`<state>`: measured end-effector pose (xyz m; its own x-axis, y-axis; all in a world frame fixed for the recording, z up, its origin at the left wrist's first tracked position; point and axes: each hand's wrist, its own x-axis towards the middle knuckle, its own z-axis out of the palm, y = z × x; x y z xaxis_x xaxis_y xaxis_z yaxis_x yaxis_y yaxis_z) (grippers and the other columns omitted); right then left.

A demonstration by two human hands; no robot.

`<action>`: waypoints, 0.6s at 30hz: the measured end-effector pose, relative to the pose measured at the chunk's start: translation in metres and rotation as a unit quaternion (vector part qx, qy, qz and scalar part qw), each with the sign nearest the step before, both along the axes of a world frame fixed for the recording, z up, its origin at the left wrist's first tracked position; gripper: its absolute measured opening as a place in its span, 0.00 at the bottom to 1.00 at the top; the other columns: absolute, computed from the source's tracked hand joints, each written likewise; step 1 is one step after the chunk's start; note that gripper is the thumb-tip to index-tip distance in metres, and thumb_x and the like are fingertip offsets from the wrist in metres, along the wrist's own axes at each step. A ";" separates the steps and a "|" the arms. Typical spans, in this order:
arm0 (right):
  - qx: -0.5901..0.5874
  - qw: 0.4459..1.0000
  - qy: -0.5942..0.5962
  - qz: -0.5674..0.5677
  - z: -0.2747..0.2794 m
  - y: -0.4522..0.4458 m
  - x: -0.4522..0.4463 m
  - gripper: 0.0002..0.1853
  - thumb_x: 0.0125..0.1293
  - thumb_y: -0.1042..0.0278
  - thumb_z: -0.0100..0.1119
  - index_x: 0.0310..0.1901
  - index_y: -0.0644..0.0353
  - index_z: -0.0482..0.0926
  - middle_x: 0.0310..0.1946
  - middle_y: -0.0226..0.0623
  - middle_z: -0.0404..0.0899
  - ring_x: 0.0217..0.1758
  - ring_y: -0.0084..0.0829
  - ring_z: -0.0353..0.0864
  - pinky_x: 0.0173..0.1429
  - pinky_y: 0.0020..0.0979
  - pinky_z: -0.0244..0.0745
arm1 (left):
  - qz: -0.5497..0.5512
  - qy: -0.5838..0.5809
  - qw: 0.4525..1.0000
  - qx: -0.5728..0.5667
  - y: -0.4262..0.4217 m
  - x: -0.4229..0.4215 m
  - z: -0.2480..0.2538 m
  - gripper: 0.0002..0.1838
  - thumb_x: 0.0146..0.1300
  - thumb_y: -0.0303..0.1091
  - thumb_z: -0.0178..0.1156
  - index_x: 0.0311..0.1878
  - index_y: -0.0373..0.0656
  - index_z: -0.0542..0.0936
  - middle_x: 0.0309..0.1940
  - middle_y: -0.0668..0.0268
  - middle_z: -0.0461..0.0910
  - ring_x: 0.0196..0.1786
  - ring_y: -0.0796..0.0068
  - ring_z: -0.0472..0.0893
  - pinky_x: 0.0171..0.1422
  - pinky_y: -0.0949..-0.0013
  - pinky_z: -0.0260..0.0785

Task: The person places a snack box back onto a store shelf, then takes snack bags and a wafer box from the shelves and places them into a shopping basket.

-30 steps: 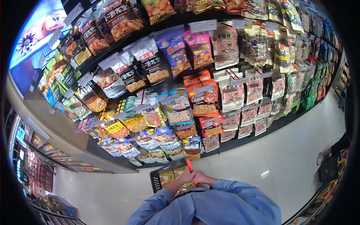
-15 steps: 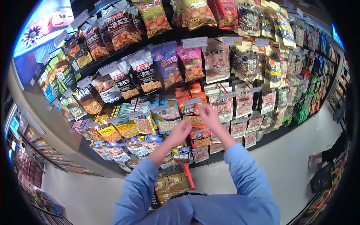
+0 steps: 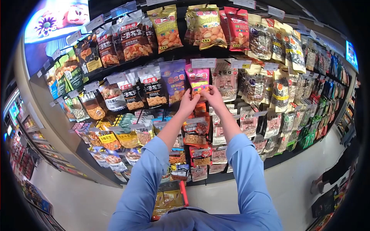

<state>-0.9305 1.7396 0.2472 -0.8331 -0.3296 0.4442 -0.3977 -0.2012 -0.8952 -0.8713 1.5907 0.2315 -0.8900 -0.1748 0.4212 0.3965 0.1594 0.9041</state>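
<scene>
A pink snack bag point(image 3: 198, 79) hangs on the middle row of the shelf. At its lower left edge is my left hand point(image 3: 189, 104), fingers closed at the bag. My right hand point(image 3: 213, 97) pinches the lower right part of the same bag. Just left hangs a purple bag point(image 3: 174, 81), and to the right a white and pink bag point(image 3: 225, 82). Orange bags point(image 3: 196, 130) hang below my hands.
A basket with a red handle point(image 3: 184, 193) and gold packets point(image 3: 168, 199) stands at my front. On the right are a person's dark-clothed leg point(image 3: 333, 167) and a black basket point(image 3: 324, 202). Yellow bags point(image 3: 165, 30) hang above.
Both hands have left the basket's red handle and risen to the pink bag, closing on its lower part. The view has shifted, showing more of the top row.
</scene>
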 end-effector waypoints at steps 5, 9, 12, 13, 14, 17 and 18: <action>-0.066 0.992 -0.048 0.098 0.031 0.023 0.031 0.23 0.66 0.64 0.67 0.57 0.62 0.70 0.46 0.33 0.80 0.45 0.23 0.81 0.45 0.25 0.79 | -0.047 0.028 0.995 0.089 0.022 0.029 0.034 0.21 0.70 0.36 0.61 0.59 0.36 0.70 0.48 0.67 0.78 0.47 0.81 0.77 0.53 0.74 0.70; -0.114 0.989 -0.023 0.092 0.047 0.030 0.045 0.20 0.66 0.66 0.66 0.55 0.59 0.71 0.46 0.32 0.79 0.43 0.20 0.80 0.39 0.23 0.77 | -0.091 0.046 0.982 0.157 0.028 0.040 0.052 0.20 0.68 0.34 0.63 0.57 0.36 0.69 0.51 0.62 0.78 0.51 0.78 0.79 0.56 0.73 0.72; -0.119 0.988 -0.032 0.089 0.047 0.036 0.047 0.19 0.65 0.67 0.67 0.54 0.59 0.71 0.44 0.31 0.80 0.40 0.19 0.80 0.38 0.22 0.75 | -0.126 0.046 0.972 0.195 0.032 0.049 0.057 0.23 0.64 0.32 0.67 0.56 0.35 0.68 0.53 0.60 0.77 0.55 0.77 0.77 0.60 0.72 0.70; -0.121 0.988 -0.035 0.088 0.049 0.036 0.050 0.19 0.65 0.67 0.67 0.54 0.59 0.71 0.43 0.31 0.80 0.40 0.19 0.80 0.38 0.22 0.75 | -0.125 0.046 0.970 0.201 0.032 0.050 0.057 0.23 0.64 0.32 0.67 0.56 0.35 0.68 0.53 0.60 0.77 0.55 0.77 0.77 0.61 0.72 0.70; -0.124 0.988 -0.037 0.087 0.051 0.036 0.054 0.19 0.65 0.67 0.67 0.53 0.59 0.71 0.43 0.31 0.80 0.39 0.18 0.79 0.38 0.22 0.75 | -0.125 0.046 0.969 0.207 0.033 0.051 0.057 0.23 0.64 0.32 0.67 0.56 0.35 0.68 0.53 0.60 0.77 0.55 0.77 0.77 0.61 0.73 0.70; -0.155 0.984 -0.057 0.065 0.060 0.033 0.067 0.18 0.65 0.68 0.66 0.52 0.58 0.72 0.41 0.29 0.80 0.38 0.18 0.79 0.38 0.23 0.75 | -0.135 0.044 0.966 0.216 0.033 0.055 0.064 0.23 0.65 0.34 0.66 0.56 0.37 0.67 0.52 0.61 0.77 0.54 0.76 0.78 0.59 0.71 0.72; -0.165 0.982 -0.054 0.074 0.063 0.034 0.069 0.17 0.65 0.68 0.66 0.52 0.57 0.71 0.41 0.28 0.79 0.38 0.17 0.78 0.38 0.23 0.75 | -0.140 0.043 0.965 0.216 0.034 0.062 0.072 0.22 0.66 0.35 0.66 0.56 0.38 0.67 0.52 0.61 0.76 0.54 0.75 0.78 0.59 0.69 0.73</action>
